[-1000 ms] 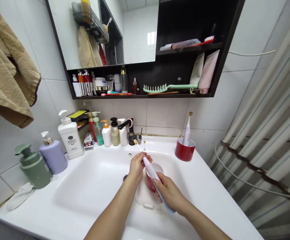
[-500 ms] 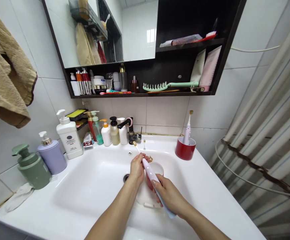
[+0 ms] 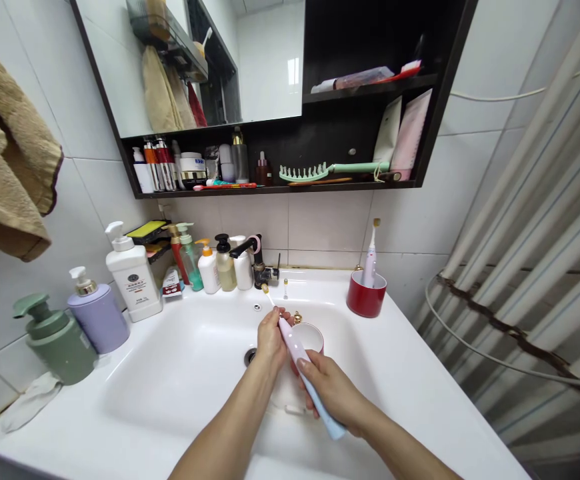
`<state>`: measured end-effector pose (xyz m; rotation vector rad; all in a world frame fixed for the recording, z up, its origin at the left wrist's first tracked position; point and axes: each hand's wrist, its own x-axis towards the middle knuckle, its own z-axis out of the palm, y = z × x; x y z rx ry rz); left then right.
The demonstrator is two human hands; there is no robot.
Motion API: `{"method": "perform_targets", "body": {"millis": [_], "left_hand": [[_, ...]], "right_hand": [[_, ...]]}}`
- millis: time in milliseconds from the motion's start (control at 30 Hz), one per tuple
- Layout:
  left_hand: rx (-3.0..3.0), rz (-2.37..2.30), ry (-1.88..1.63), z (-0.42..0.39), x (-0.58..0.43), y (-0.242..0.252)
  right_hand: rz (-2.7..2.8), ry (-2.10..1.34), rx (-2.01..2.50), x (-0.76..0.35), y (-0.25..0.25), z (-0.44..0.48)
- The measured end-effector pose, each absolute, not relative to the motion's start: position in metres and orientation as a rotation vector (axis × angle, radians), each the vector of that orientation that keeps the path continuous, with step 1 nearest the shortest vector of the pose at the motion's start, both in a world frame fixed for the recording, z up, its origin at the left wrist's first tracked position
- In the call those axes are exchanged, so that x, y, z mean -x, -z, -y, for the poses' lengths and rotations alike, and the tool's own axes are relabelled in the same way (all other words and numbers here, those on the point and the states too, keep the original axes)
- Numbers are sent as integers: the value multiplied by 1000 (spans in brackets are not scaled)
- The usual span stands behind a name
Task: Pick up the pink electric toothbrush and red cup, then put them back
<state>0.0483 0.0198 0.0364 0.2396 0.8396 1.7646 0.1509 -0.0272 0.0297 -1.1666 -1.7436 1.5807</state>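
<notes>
Over the sink (image 3: 185, 353), my right hand (image 3: 333, 387) is wrapped round the pink-to-blue handle of an electric toothbrush (image 3: 293, 341). My left hand (image 3: 271, 337) is closed on the toothbrush head (image 3: 268, 295), pinching it low at the handle's top end. Its yellowish bristles point up and away. The fingers hide the joint, so whether head and handle are fully connected I cannot tell. Beneath my hands, a cup (image 3: 311, 333) with a white inside and red outside stands in the basin, partly covered. A small gold-coloured piece (image 3: 298, 318) shows behind my left fingers.
A black faucet (image 3: 257, 260) rises at the back, near a small brush head (image 3: 285, 289) on the rim. On the right, a red cup (image 3: 367, 297) holds another electric toothbrush (image 3: 371, 260). Pump bottles (image 3: 135, 280) line the left. A shelf cabinet (image 3: 290, 193) hangs above.
The whole view has shifted slightly. My hands keep the same grip on the toothbrush and its head, with hardly any movement.
</notes>
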Motion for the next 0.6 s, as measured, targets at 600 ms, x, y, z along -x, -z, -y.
{"method": "perform_targets", "body": {"millis": [600], "left_hand": [[-189, -878, -1804, -21, -51, -35]], "right_hand": [[1789, -1528, 1208, -153, -33, 26]]}}
